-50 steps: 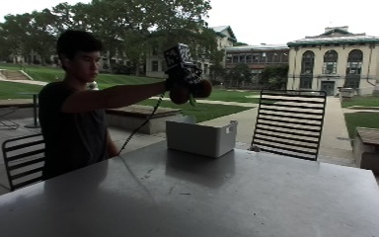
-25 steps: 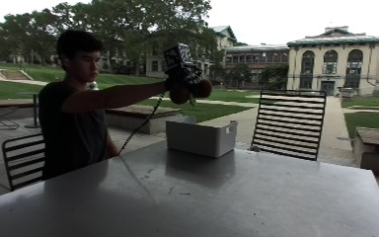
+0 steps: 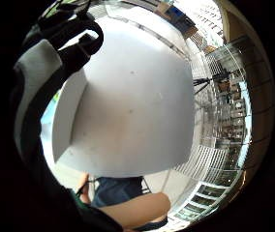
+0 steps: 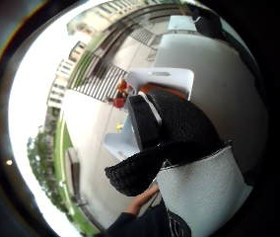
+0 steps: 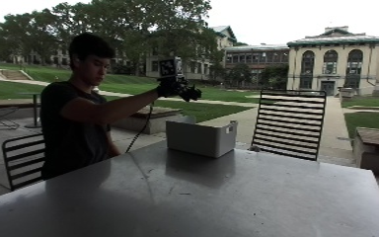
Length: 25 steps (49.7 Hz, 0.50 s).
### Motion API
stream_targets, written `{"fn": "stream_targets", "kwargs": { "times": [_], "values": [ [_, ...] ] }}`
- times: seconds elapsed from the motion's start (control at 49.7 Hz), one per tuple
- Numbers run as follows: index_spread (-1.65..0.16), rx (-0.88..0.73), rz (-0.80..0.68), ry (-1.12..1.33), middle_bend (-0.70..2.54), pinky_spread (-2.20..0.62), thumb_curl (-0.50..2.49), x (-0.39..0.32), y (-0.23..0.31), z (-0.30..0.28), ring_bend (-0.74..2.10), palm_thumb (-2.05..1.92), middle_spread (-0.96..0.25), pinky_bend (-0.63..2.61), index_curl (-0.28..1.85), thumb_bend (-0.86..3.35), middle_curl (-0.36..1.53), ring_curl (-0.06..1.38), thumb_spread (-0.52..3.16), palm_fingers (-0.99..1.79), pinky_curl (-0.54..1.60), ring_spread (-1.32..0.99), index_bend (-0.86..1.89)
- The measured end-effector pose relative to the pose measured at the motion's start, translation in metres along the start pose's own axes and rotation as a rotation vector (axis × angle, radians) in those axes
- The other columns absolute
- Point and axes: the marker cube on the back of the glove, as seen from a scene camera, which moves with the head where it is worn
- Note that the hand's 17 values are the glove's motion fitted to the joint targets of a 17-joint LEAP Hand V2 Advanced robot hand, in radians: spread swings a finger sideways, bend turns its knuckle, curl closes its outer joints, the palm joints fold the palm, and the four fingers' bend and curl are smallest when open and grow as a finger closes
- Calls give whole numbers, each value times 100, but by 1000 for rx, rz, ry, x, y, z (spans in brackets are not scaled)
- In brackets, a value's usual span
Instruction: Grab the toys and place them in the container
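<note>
Now gloved hand (image 5: 178, 89) raised above white container (image 5: 201, 138), apart

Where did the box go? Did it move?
No. The box sits at the same spot on the table, beside the black chair.

Grey table (image 5: 242, 197), smooth top, outdoors on a patio. Black slatted metal chair (image 5: 288, 123) at the table's far side, another black chair (image 5: 22, 160) behind the seated person. Stone bench (image 5: 377, 148) off to one side. Beyond: lawn (image 5: 18, 89), trees (image 5: 137, 24), large stone building (image 5: 340, 64) with arched windows.
</note>
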Motion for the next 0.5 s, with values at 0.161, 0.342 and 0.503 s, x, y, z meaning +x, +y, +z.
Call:
{"fn": "stream_targets", "kwargs": {
  "times": [0.161,0.342,0.503],
  "values": [
    [-31,0,158,-8,43,-4,21,43,24,0,88,-4,-1,109,53,-3,34,24,132,14,38,-5,20],
    [-31,19,180,56,42,-5,20,87,61,11,86,-4,-1,105,53,-3,35,22,133,17,36,-6,19],
    [-32,-16,211,57,41,-6,20,124,74,25,82,-4,-2,103,54,-3,36,21,134,18,35,-7,21]
  ]
}}
